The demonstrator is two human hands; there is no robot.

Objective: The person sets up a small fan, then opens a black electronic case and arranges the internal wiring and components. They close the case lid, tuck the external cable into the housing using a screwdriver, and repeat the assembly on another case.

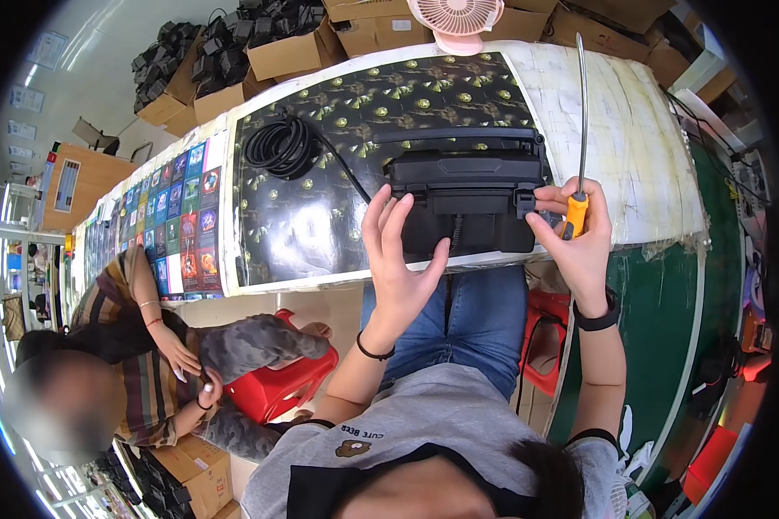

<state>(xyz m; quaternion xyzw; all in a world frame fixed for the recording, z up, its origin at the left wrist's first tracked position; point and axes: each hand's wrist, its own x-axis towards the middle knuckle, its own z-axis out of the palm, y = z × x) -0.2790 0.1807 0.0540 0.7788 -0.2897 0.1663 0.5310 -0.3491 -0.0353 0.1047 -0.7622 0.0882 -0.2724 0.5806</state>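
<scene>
A black plastic device (pixel 467 180) with a raised bar at its far side and a small coil spring (pixel 457 232) lies on the table in front of me. A thick black cable (pixel 279 149) runs from its left side into a coil. My left hand (pixel 400 251) grips the device's near left part, fingers at the left edge and thumb by the near edge. In my right hand (pixel 580 229) is a screwdriver (pixel 577 208) with an orange-yellow handle, its long metal shaft pointing away from me. The right thumb and index finger are at the device's right side, beside a small block there.
The table bears a dark patterned mat (pixel 320 233) and a sheet of coloured pictures (pixel 177 216). A pink fan (pixel 459 22) stands at the far edge. Cartons (pixel 299 56) of black devices lie beyond. To the left, another person (pixel 147 346) sits by a red stool (pixel 273 381).
</scene>
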